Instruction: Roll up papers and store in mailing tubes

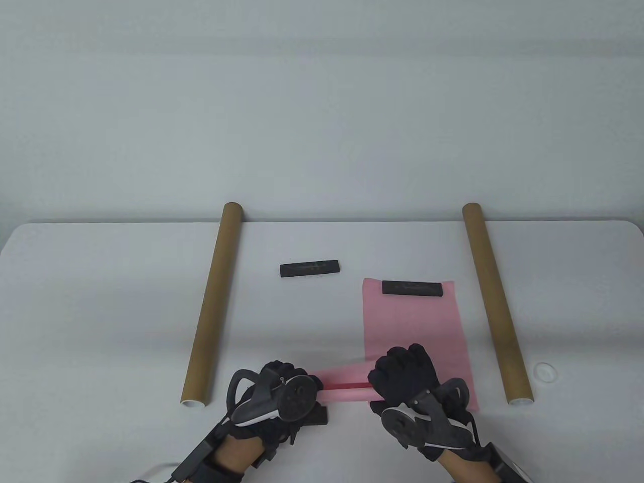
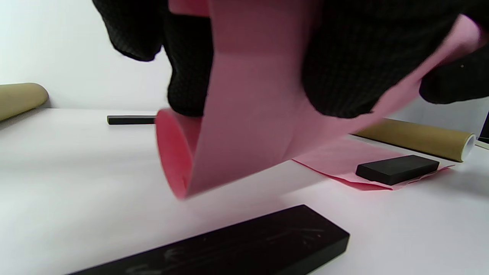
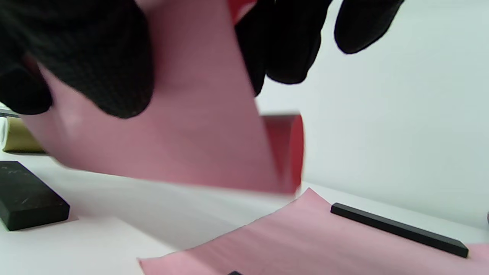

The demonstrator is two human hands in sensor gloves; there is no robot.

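Worktop [image 1: 100, 282]: white surface carrying everything; one of these.
Mailing tubes: two brown cardboard tubes, lying lengthwise away from the person, the left tube [image 1: 214, 304] well to the left of the flat pink sheet, the right tube [image 1: 495, 302] just to that sheet's right. Both near ends look open.
Flat pink sheet [image 1: 412, 327]: one, lying on the worktop, its far edge pinned by a black weight bar [image 1: 412, 288].
Rolled pink paper [image 1: 347, 387]: one, held crosswise at the near-left corner of the flat sheet, lifted off the worktop in both wrist views, loosely curled with its ends open.
Left hand [image 1: 282, 397]: fingers [image 2: 340, 65] curled round the left end of the roll.
Right hand [image 1: 407, 377]: fingers [image 3: 99, 65] curled round the right end of the roll.
Weight bars: three black ones counted; the second bar [image 1: 309, 268] lies bare to the left of the flat sheet, the third bar [image 2: 229, 248] lies under the left hand.
Risk: the roll looks wide and loose, so it may spring open or jam at a tube mouth; uneven grip could skew it into a cone.
Risk two: the roll hangs over the flat sheet's near corner and could drag or crease it.
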